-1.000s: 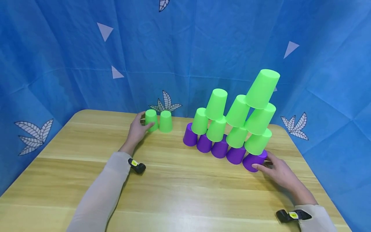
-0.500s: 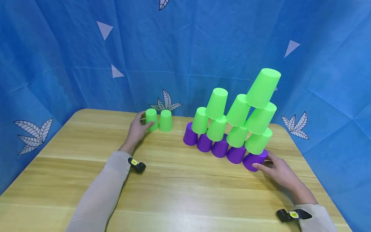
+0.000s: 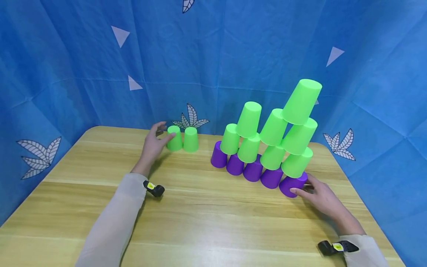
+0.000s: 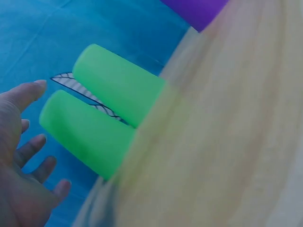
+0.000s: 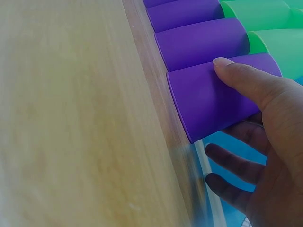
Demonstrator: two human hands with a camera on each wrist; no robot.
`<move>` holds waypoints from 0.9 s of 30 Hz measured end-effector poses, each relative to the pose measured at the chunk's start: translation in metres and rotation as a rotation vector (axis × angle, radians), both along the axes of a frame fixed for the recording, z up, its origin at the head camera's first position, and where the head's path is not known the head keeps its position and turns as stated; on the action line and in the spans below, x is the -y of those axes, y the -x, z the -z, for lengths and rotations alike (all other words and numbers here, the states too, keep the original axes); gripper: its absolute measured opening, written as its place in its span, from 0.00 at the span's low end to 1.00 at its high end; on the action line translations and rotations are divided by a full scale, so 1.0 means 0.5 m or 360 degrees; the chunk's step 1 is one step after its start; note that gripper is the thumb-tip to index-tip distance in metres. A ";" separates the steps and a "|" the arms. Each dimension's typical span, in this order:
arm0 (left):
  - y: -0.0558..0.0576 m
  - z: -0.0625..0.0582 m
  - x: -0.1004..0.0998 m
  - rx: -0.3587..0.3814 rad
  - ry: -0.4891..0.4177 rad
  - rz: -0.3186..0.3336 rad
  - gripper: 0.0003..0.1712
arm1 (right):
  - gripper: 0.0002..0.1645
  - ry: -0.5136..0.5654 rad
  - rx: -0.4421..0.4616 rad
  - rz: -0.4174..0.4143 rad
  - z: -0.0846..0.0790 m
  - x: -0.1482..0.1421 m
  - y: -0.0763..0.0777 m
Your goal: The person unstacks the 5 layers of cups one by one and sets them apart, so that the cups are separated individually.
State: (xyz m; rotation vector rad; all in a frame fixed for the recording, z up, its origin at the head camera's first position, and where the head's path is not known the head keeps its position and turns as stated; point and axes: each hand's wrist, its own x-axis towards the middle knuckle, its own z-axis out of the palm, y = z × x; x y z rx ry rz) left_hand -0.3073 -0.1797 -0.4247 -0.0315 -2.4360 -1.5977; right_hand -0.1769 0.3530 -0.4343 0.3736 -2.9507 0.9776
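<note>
Two green plastic cups stand upside down side by side at the back of the table, the left cup (image 3: 175, 141) and the right cup (image 3: 191, 140). My left hand (image 3: 152, 145) is just left of them. In the left wrist view its spread fingers (image 4: 32, 150) are apart from the nearer green cup (image 4: 90, 135). My right hand (image 3: 323, 198) holds the end purple cup (image 3: 292, 185) of a stacked wall, thumb (image 5: 236, 74) on its side and fingers behind it. Two of those fingers stand free of the cup in the right wrist view.
The wall has a bottom row of purple cups (image 3: 252, 171), then a row of green cups (image 3: 248, 150). Above are three more green cups (image 3: 274, 128) with a gap, topped by one green cup (image 3: 303, 102). A blue cloth (image 3: 207, 55) hangs behind the wooden table (image 3: 200, 215).
My left hand has let go of the left green cup and drawn back a little to the left, its fingers opening. The right hand and the stacked cups stay as they were.
</note>
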 end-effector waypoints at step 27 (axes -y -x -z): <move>-0.067 -0.145 -0.088 -0.0335 0.0346 0.0299 0.36 | 0.39 0.0008 -0.0014 0.0002 -0.001 0.000 0.000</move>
